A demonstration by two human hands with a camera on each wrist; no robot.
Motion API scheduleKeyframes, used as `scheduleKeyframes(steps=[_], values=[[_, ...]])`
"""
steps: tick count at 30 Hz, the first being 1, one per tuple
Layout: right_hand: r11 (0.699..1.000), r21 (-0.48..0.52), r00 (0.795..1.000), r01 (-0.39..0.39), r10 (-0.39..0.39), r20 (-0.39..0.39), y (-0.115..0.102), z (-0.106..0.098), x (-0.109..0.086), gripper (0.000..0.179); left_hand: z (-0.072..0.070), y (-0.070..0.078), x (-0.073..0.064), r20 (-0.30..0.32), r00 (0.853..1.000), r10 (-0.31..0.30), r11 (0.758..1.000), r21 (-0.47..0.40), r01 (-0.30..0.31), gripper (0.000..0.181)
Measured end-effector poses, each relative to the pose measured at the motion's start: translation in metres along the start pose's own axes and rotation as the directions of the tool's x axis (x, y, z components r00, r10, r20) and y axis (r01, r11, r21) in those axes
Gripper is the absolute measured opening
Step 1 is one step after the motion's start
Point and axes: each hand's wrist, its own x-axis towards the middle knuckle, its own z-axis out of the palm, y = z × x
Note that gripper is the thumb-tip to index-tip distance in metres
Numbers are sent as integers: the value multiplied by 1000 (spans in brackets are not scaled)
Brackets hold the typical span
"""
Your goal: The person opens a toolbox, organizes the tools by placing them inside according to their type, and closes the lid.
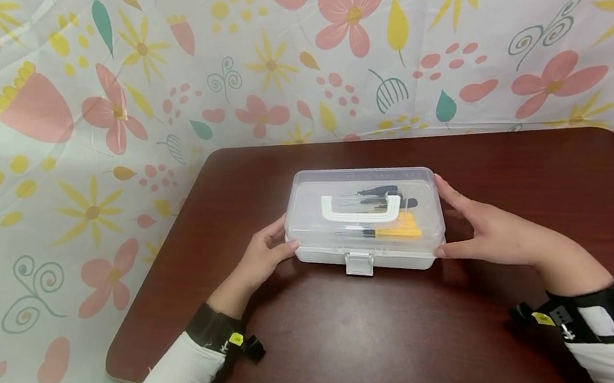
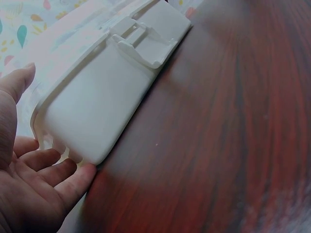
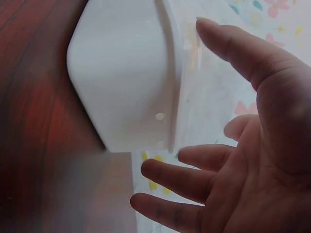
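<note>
A box (image 1: 308, 232) with a clear lid and white base sits on the table, lid down. On top is a white handle (image 1: 359, 217); a latch (image 1: 360, 264) juts from the front. Through the lid show yellow-handled tools (image 1: 400, 226) and dark-handled tools (image 1: 380, 191) with thin shafts, like screwdrivers. My left hand (image 1: 264, 252) is at the left end; in the left wrist view its fingertips (image 2: 82, 174) touch the white base, thumb apart from them. At the right end, my right hand (image 1: 496, 233) has its fingers spread, thumb near the front corner. Whether it touches is unclear.
The dark red-brown wooden table (image 1: 347, 339) has rounded corners. A flower-patterned cloth (image 1: 277, 45) hangs along its back and left. Black straps with small devices wrap the left wrist (image 1: 214, 328) and right wrist (image 1: 592, 312).
</note>
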Motion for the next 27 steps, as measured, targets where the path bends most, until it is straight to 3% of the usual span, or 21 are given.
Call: scheduleKeyframes(steps=[7,17,27], values=[[991,-88,993,97,-102,-58,-8,-3,-3,117,0,0,1,-1,1000,-1,1000,9,1,64],[964,-262,996,30,-52,-78,-23,-9,-11,103,0,0,1,2,1000,1,1000,14,-1,64],[960,-271,991,65,-93,-92,-31,-12,-18,93,0,-1,1,-4,1000,-11,1000,15,11,64]])
